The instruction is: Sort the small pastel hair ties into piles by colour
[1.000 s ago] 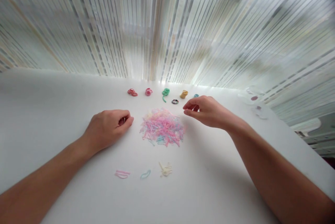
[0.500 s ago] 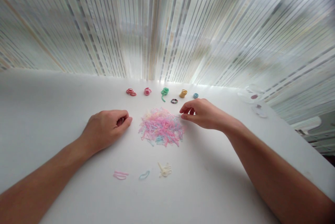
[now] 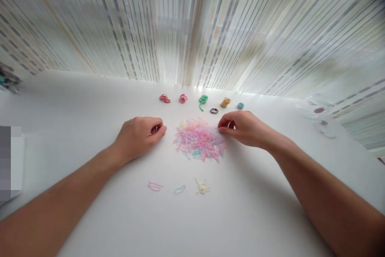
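A loose pile of pastel rubber bands (image 3: pixel 200 140), mostly pink with some blue and cream, lies on the white table (image 3: pixel 192 225). My right hand (image 3: pixel 245 128) is at the pile's upper right edge, thumb and fingertips pinched together; whatever is between them is too small to make out. Left of the pile, my left hand (image 3: pixel 140 136) rests curled on the table, thumb against the forefinger, with nothing showing in it. Nearer to me are a few pink bands (image 3: pixel 155 186), a pale blue band (image 3: pixel 179 189) and a small cluster of cream bands (image 3: pixel 203 187).
Along the back sit red (image 3: pixel 165 98), pink (image 3: pixel 183 98), green (image 3: pixel 203 100), yellow (image 3: pixel 225 102) and blue (image 3: pixel 240 106) coiled bundles, plus a dark multicoloured ring (image 3: pixel 214 111). Clear plastic pieces (image 3: pixel 326 128) lie far right. A striped string curtain (image 3: pixel 186 28) hangs behind.
The view has turned left, so everything appears farther right. My right thumb and fingertips have come together at the pile's edge. My left hand keeps its curled pose.
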A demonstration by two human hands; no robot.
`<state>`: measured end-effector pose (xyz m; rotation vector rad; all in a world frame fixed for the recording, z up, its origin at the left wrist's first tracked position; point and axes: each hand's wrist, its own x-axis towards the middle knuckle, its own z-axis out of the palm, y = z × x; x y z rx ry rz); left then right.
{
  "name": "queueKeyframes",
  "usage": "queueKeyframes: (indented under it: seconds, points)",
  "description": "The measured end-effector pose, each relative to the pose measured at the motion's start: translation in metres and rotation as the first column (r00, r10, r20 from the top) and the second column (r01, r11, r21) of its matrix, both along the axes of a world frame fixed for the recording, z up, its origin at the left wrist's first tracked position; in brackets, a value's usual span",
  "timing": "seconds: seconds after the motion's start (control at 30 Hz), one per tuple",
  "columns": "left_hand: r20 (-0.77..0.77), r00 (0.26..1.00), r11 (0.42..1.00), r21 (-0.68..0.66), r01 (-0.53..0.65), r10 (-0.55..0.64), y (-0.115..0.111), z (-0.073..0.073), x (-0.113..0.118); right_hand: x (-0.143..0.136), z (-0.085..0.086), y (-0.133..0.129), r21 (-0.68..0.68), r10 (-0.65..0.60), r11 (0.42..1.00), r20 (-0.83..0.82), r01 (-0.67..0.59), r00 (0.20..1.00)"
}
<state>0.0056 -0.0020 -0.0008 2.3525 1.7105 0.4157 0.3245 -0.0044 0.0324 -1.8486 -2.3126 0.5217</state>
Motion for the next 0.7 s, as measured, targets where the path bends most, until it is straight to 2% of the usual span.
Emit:
queueKeyframes:
  seconds: [0.27,0.5,0.6,0.7]
  points:
    - [0.033,0.999,1.000,0.006,0.018,-0.018,-0.002,-0.002,0.001,-0.003,-0.007,0.002,-0.015,-0.039,0.999,0.056,0.040,0.998]
    - [0.048,0.998,0.999,0.022,0.038,-0.039,-0.002,-0.001,0.000,-0.003,0.004,0.000,0.024,-0.106,0.994,0.003,0.106,0.994]
    - [0.046,0.998,0.999,0.028,0.034,-0.035,-0.001,-0.002,0.000,-0.009,0.013,-0.008,0.046,-0.073,0.996,-0.060,0.076,0.996]
    - [0.045,0.998,0.999,0.028,0.033,-0.034,-0.001,-0.002,0.001,-0.019,0.022,-0.020,0.100,0.020,0.995,-0.080,-0.012,0.997]
